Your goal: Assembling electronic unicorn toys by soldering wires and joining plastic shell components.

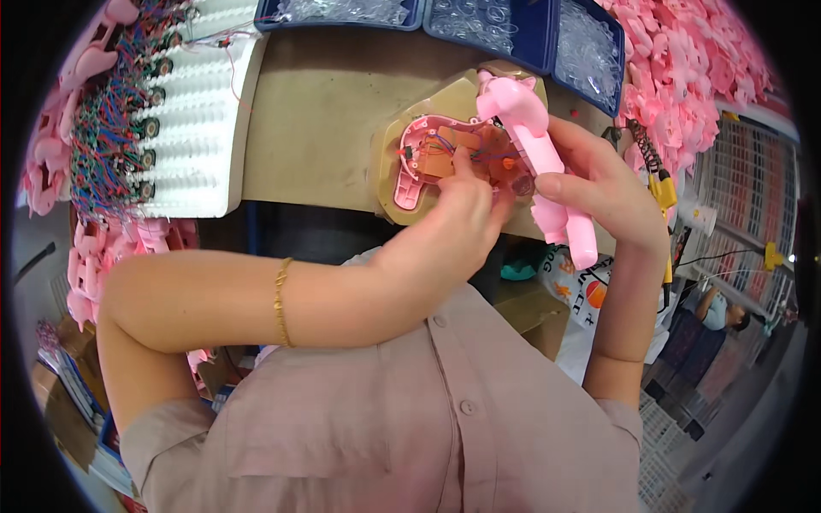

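Note:
A pink plastic toy shell half (413,195) with a handle-like arm lies in a tan holder block (386,162) on the bench. Coloured wires, a brown block (438,162) and a small orange part sit inside it. My left hand (462,205) reaches over this shell, index finger touching the inside; the other fingers curl, and what they may pinch is hidden. Gripped between the thumb and fingers of my right hand (599,175) is a second pink shell half (539,150), tilted upright over the right side of the holder.
At left a white ribbed tray (201,111) carries round black parts with bundled wires (107,141). Blue bins (487,26) of clear plastic parts line the back. Pink shells (684,85) heap at far right, near a yellow-handled tool (662,190) on a coiled cord. Another person (718,309) is farther off.

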The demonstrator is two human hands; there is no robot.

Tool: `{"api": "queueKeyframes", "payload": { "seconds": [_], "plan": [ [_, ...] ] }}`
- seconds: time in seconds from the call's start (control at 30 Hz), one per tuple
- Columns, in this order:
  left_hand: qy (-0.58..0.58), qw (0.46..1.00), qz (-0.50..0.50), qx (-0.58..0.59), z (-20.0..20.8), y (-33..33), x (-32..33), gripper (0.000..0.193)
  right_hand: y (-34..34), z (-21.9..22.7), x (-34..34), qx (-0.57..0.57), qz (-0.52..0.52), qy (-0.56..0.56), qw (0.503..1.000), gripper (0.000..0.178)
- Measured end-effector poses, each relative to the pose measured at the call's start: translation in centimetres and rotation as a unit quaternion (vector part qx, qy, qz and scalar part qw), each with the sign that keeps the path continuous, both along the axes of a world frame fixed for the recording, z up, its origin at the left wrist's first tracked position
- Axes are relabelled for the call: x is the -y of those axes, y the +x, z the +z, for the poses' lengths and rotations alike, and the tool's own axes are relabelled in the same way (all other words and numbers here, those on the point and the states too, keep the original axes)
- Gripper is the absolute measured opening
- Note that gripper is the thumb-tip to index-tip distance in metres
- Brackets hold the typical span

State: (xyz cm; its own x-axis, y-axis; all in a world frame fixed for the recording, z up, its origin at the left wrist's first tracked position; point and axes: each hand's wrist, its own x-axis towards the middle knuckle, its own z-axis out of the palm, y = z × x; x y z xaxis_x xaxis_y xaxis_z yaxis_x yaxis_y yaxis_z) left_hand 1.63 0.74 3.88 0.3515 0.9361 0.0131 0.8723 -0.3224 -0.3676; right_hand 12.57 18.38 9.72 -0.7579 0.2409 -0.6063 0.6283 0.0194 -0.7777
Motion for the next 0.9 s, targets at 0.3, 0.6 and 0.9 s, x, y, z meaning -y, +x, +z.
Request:
{"api": "queueKeyframes", "payload": {
  "seconds": [0.3,0.6,0.9],
  "plan": [
    [0.011,0.995,0.013,-0.097,-2.3,1.7,-0.1,0.025,-1.2,-0.2,2.8,-0.04,-0.057,0.127,0.989,0.067],
    [-0.018,0.885,0.073,0.459,-4.3,-2.4,3.0,0.035,-2.7,-2.1,0.9,-0.098,0.286,0.414,0.859,0.07],
    [0.182,0.817,0.17,0.52,-6.3,-5.5,3.3,0.032,-2.8,-2.9,1.6,-0.089,0.284,0.453,0.84,0.07]
  ]
}}
